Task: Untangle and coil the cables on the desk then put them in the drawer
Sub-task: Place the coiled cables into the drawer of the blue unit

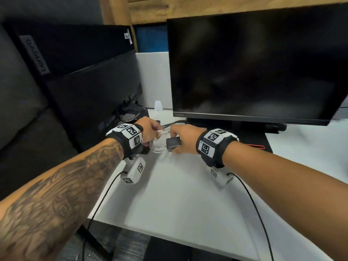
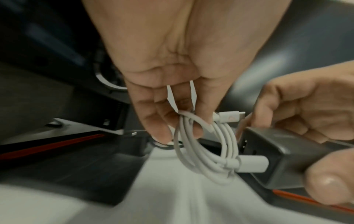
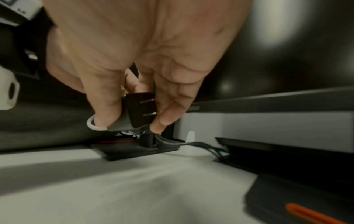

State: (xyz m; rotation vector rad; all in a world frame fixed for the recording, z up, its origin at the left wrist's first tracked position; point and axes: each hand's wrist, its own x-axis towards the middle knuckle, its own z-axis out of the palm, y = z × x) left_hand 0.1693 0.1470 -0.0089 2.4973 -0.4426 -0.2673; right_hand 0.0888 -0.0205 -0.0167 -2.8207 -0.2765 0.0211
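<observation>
A white cable [image 1: 157, 146] [image 2: 203, 145] wound into a small coil hangs just above the white desk [image 1: 178, 194], between both hands. My left hand [image 1: 150, 131] [image 2: 172, 118] pinches the top of the coil. One white plug of the cable sits in a black charger block [image 1: 173, 143] [image 2: 283, 157] [image 3: 137, 112]; the other plug [image 2: 229, 117] sticks out free by my left fingers. My right hand [image 1: 183, 138] [image 3: 134, 98] grips the charger block between thumb and fingers, its two prongs facing the right wrist camera.
Two dark monitors stand behind the hands, one [image 1: 254, 68] at the right and one [image 1: 90, 87] at the left. Black cables [image 1: 173, 123] run under the right monitor. A black pad with an orange stripe [image 1: 256, 146] lies at the right.
</observation>
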